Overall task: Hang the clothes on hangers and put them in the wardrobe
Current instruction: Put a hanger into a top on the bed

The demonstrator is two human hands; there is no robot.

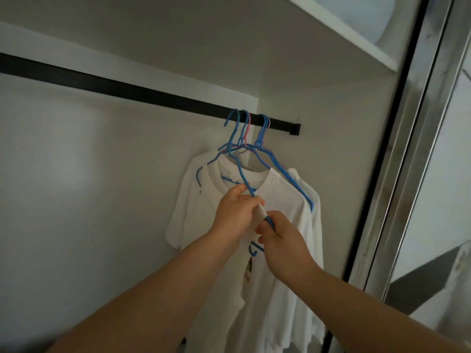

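Observation:
Several blue hangers (262, 138) and one pink one hook over the right end of a black wardrobe rail (142, 94). White T-shirts (285, 250) hang from them against the wardrobe's back wall; the front one has a small print. An empty blue hanger (238, 165) slants down from the rail in front of the shirts. My left hand (234, 215) grips its arm together with a fold of white cloth. My right hand (279, 240) grips the same hanger's lower end just below.
A white shelf (356, 39) runs above the rail at the upper right. A mirrored sliding door with a metal frame (413, 149) stands at the right edge. The rail to the left of the hangers is bare.

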